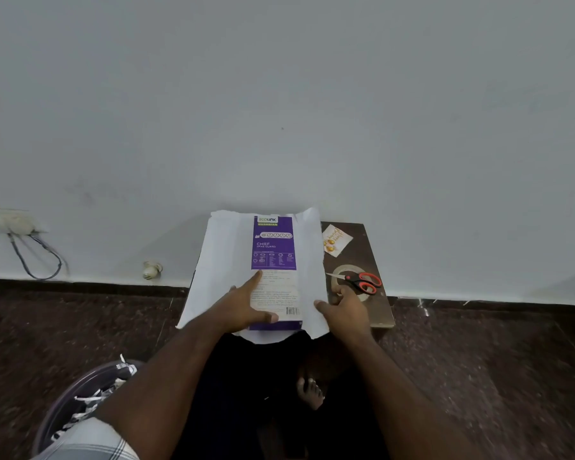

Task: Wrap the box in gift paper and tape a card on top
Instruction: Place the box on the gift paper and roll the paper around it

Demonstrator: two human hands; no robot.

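Note:
A long purple and white box [273, 247] lies lengthwise on a sheet of white paper [219, 257] spread over a small wooden table [375, 313]. My left hand [246, 302] rests flat on the box's near end, fingers straight, index finger pointing forward. My right hand [342, 305] holds the paper's right edge near the box's front corner, thumb on top. A small white card [336, 240] with gold print lies on the table at the back right.
Red-handled scissors [362, 282] lie across a tape roll [347, 272] on the table's right side. The wall stands directly behind the table. A purple basket [77, 400] with cloth sits on the dark floor at lower left. My bare foot [309, 391] is under the table.

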